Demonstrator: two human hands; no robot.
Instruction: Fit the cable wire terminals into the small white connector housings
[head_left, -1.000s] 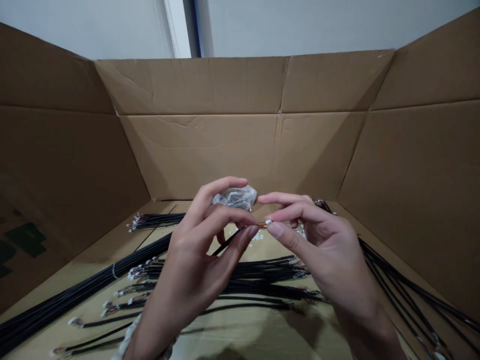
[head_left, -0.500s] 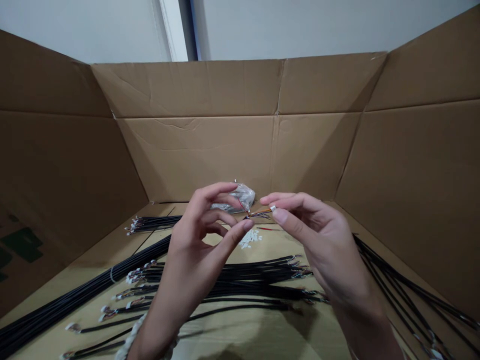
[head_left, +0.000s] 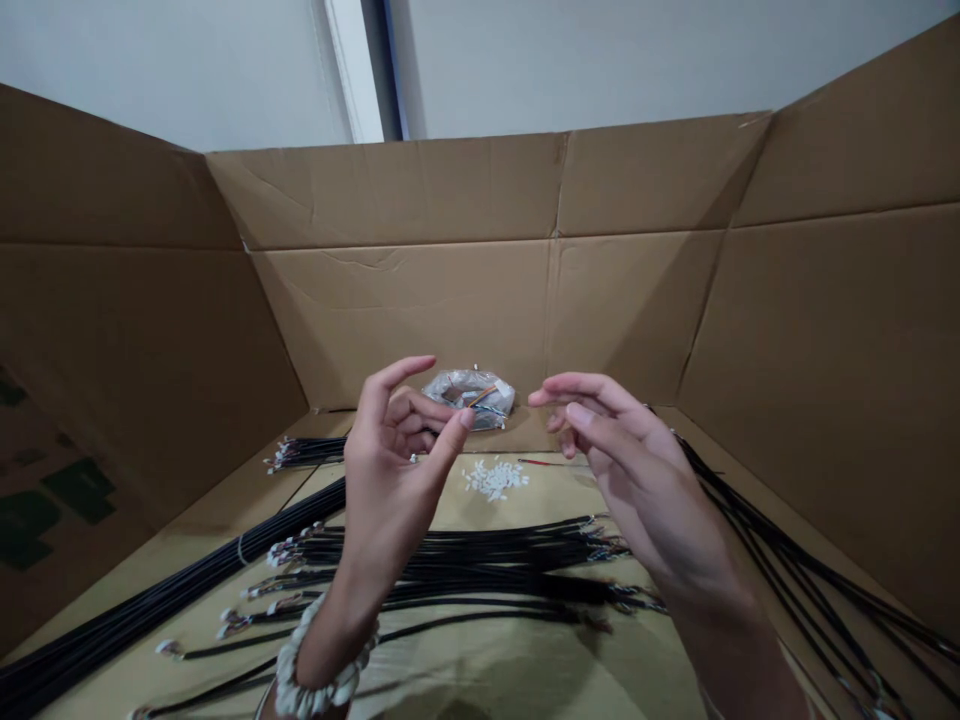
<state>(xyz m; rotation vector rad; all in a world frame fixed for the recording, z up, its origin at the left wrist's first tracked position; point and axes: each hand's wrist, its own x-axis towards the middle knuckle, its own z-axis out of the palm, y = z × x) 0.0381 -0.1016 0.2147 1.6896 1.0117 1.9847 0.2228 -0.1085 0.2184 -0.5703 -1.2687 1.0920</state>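
Note:
My left hand (head_left: 405,430) is raised over the table, thumb and forefinger side pinching the end of a black cable whose sheath is mostly hidden by the fingers. Thin coloured wires (head_left: 484,402), orange and blue-white among them, fan out to the right past the thumb tip. A whitish bit shows at the orange wires' end, hard to separate from the plastic bag (head_left: 454,385) behind. My right hand (head_left: 607,420) hovers to the right of the wires, apart from them, with fingers loosely spread and nothing visible between them. Below lies a pile of small white connectors (head_left: 496,480).
Rows of black cables (head_left: 510,545) with wire ends lie in front. A tied bundle of long cables (head_left: 187,565) is at left, more cables (head_left: 780,560) at right. A thin red tool (head_left: 536,462) lies behind. Cardboard walls (head_left: 405,300) enclose the table.
My right hand has let go of the white connector on the wires and drawn back slightly, opening its fingers. My left hand keeps the cable and has shifted slightly left.

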